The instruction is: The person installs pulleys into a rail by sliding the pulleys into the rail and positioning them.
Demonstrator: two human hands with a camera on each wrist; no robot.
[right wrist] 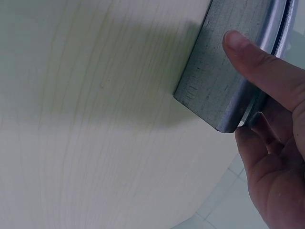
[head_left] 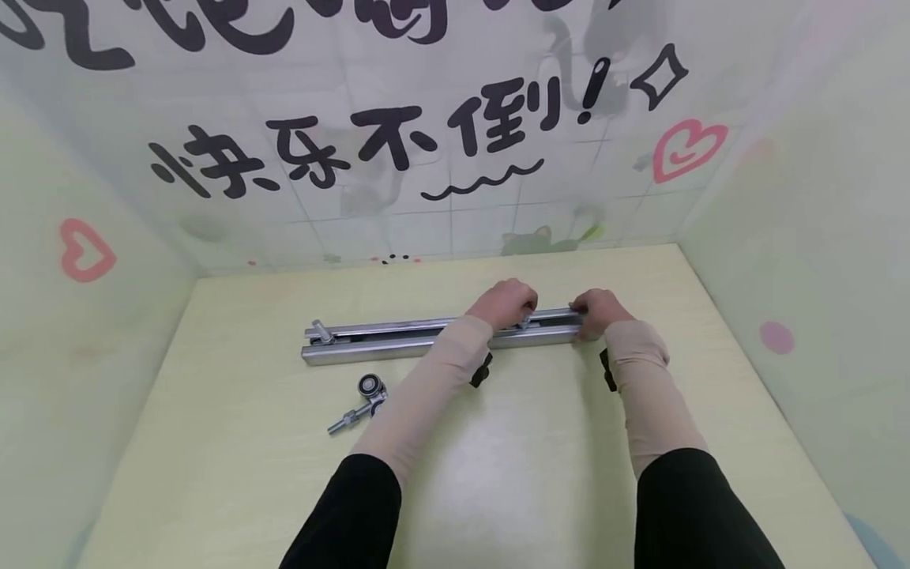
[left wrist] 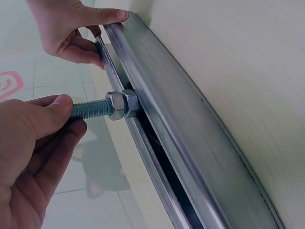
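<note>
A steel channel rail [head_left: 377,345] lies across the far part of the table, its slot facing up. My left hand [head_left: 506,303] pinches the threaded end of a bolt [left wrist: 93,109] that stands out of the slot, with two hex nuts [left wrist: 123,104] on it near the rail. Whatever the bolt is fixed to inside the rail is hidden. My right hand [head_left: 600,310] grips the rail's right end, thumb [right wrist: 237,41] on the near side wall and fingers at the end and far side. Another bolt [head_left: 323,331] pokes up from the slot near the left end.
A loose roller trolley with a threaded bolt [head_left: 357,412] lies on the table [head_left: 235,442] left of my left forearm, partly covered by it. Printed curtains with lettering and hearts stand behind the table and on both sides.
</note>
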